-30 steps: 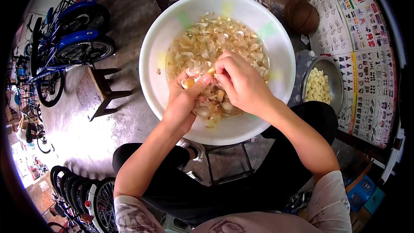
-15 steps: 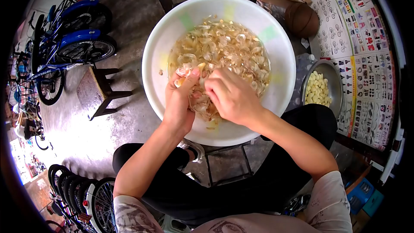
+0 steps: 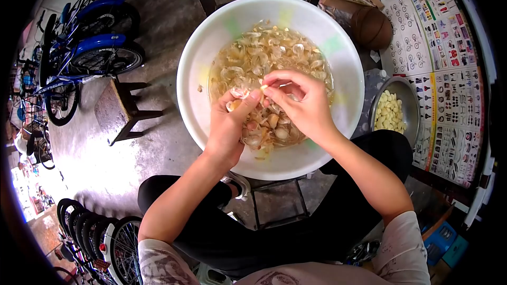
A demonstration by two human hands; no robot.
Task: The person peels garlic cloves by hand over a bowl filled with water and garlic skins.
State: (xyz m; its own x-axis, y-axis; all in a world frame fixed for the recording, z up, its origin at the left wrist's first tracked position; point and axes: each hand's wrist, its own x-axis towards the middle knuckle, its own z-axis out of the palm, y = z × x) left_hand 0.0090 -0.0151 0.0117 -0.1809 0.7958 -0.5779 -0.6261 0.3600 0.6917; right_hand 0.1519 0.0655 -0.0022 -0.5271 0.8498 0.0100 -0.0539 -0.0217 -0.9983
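over the white basin, right hand rejoins left hand

the smooth round basin holds water thick with papery, curled skins; a shiny metal bowl nearby, plump ivory garlic cloves. lower and apart moments ago, the right hand now pinches a small pale clove beside the left thumb, so both share one piece; the left curls around a tan clove.

Garlic between left hand, right hand

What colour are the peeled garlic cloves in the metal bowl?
Pale cream-yellow; the peeled garlic cloves in the metal bowl show best in the head view.
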